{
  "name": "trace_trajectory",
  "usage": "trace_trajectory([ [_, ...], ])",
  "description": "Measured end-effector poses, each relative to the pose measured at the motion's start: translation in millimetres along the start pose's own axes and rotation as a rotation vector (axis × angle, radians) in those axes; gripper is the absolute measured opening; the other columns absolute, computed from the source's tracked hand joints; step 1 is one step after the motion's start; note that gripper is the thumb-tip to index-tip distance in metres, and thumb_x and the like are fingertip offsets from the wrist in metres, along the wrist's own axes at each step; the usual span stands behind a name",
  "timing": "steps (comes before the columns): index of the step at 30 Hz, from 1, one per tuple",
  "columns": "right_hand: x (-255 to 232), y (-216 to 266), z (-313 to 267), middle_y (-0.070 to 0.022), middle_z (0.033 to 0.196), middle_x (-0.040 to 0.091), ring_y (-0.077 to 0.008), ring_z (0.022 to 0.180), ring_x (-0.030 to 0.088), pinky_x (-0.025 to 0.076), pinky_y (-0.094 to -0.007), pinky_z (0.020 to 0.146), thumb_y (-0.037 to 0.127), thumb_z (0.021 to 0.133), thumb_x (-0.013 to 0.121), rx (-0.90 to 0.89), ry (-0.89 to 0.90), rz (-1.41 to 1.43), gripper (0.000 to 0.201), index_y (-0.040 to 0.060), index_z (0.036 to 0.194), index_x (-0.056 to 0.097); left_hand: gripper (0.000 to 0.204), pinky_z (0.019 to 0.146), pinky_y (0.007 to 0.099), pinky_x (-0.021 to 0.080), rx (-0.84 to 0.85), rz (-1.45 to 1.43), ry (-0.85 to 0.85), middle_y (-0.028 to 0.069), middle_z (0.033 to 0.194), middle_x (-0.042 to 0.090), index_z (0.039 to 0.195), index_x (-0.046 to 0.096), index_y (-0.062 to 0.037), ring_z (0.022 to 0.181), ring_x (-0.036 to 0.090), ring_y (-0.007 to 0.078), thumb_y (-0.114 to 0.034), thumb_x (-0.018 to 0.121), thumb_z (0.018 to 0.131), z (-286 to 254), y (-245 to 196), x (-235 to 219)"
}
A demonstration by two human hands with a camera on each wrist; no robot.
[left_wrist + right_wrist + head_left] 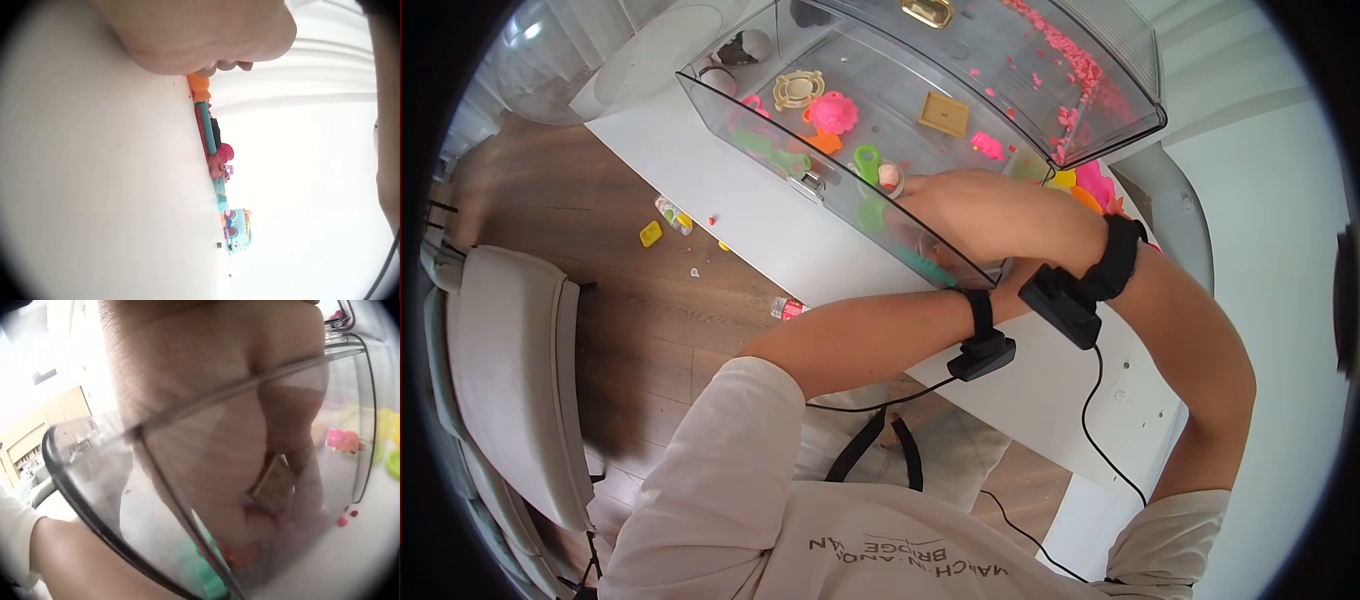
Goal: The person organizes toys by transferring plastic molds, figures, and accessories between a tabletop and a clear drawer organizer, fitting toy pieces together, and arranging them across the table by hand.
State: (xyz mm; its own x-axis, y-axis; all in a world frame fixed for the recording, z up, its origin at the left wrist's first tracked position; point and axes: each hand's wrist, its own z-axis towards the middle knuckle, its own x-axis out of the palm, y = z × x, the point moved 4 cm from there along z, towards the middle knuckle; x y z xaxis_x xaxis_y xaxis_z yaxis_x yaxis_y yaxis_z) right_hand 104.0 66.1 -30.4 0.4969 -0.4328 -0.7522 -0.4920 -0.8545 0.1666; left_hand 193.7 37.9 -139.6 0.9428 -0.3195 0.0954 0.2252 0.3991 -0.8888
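Note:
My right hand [968,212] reaches into a clear plastic box [718,108], its fingers pointing down behind the wall in the right wrist view. Close by its fingertips stands a small round cup [890,180] with something pale pink in it. A tan square piece [275,484] shows between thumb and fingers, and a teal piece [212,575] lies below. Whether that hand holds anything I cannot tell. My left hand [206,37] lies low by the white table, fingertips tucked beyond the palm; in the head view it is hidden under the right forearm.
Inside the box are a pink flower-shaped toy [833,112], a tan ring [798,90], a tan tray [943,113] and a green ring-handled piece [867,160]. Pink crumbs [1065,50] cling to the raised lid. A chair [515,350] stands left; toys [237,231] line the table edge.

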Motion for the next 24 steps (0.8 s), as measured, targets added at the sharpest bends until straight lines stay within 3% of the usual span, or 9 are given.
trace_trajectory([
  [2, -0.7, 0.1, -0.3, -0.0190, 0.139, 0.053, -0.0393, 0.109, 0.064, 0.054, -0.0458, 0.087, 0.000, 0.081, 0.067, -0.051, 0.071, 0.087, 0.051, 0.0084, 0.131, 0.059, 0.012, 0.072, 0.0395, 0.050, -0.004, 0.001, 0.004, 0.0092, 0.085, 0.064, 0.090, 0.062, -0.0066, 0.082, 0.062, 0.0273, -0.014, 0.070, 0.085, -1.1, 0.6, 1.7],
  [4, 1.8, -2.3, -1.5, -0.0181, 0.138, 0.053, -0.0354, 0.113, 0.064, 0.053, -0.0440, 0.089, 0.004, 0.078, 0.069, 0.026, 0.177, 0.130, 0.056, 0.0093, 0.133, 0.059, 0.012, 0.072, 0.0394, 0.050, -0.007, 0.001, 0.008, 0.0090, 0.085, 0.063, 0.091, 0.062, -0.0067, 0.082, 0.062, 0.0271, -0.014, 0.070, 0.086, -3.0, 1.7, 3.0],
  [8, -5.7, -3.7, -2.3, -0.0171, 0.138, 0.053, -0.0353, 0.115, 0.063, 0.053, -0.0448, 0.091, 0.011, 0.077, 0.071, 0.021, 0.227, 0.151, 0.059, 0.0092, 0.135, 0.059, 0.012, 0.072, 0.0393, 0.049, -0.008, 0.006, 0.025, 0.0087, 0.086, 0.063, 0.091, 0.061, -0.0070, 0.083, 0.062, 0.0267, -0.014, 0.070, 0.086, -0.8, 2.8, 4.2],
  [14, 8.5, -18.4, 11.6, -0.0155, 0.137, 0.053, -0.0336, 0.122, 0.060, 0.052, -0.0456, 0.091, 0.018, 0.079, 0.071, 0.022, 0.119, 0.201, 0.053, 0.0135, 0.132, 0.063, 0.012, 0.073, 0.0392, 0.049, -0.009, 0.013, 0.045, 0.0082, 0.086, 0.062, 0.091, 0.061, -0.0073, 0.083, 0.061, 0.0262, -0.014, 0.070, 0.086, -2.1, 3.7, 1.9],
  [17, 9.5, -20.4, 12.3, -0.0121, 0.123, 0.056, -0.0356, 0.115, 0.054, 0.048, -0.0463, 0.093, 0.022, 0.082, 0.073, 0.055, 0.006, 0.206, 0.039, 0.0107, 0.118, 0.063, 0.012, 0.073, 0.0391, 0.049, -0.007, 0.013, 0.063, 0.0079, 0.086, 0.062, 0.091, 0.061, -0.0075, 0.084, 0.061, 0.0260, -0.014, 0.069, 0.087, 0.3, 4.9, 1.5],
  [19, 8.0, -20.6, 11.8, -0.0119, 0.122, 0.056, -0.0354, 0.112, 0.054, 0.049, -0.0462, 0.090, 0.017, 0.080, 0.076, 0.051, -0.123, -0.003, 0.037, 0.0102, 0.113, 0.063, 0.012, 0.073, 0.0390, 0.049, -0.003, 0.015, 0.068, 0.0077, 0.086, 0.062, 0.091, 0.060, -0.0076, 0.084, 0.061, 0.0258, -0.014, 0.069, 0.087, 2.3, 5.0, 1.7],
  [24, 5.7, -18.0, 6.8, -0.0143, 0.123, 0.056, -0.0379, 0.112, 0.054, 0.052, -0.0478, 0.086, 0.010, 0.076, 0.076, 0.057, -0.123, 0.048, 0.039, 0.0103, 0.113, 0.063, 0.012, 0.073, 0.0389, 0.049, -0.001, 0.017, 0.065, 0.0073, 0.087, 0.061, 0.091, 0.060, -0.0079, 0.084, 0.060, 0.0254, -0.014, 0.069, 0.087, 0.8, 4.9, 2.9],
])
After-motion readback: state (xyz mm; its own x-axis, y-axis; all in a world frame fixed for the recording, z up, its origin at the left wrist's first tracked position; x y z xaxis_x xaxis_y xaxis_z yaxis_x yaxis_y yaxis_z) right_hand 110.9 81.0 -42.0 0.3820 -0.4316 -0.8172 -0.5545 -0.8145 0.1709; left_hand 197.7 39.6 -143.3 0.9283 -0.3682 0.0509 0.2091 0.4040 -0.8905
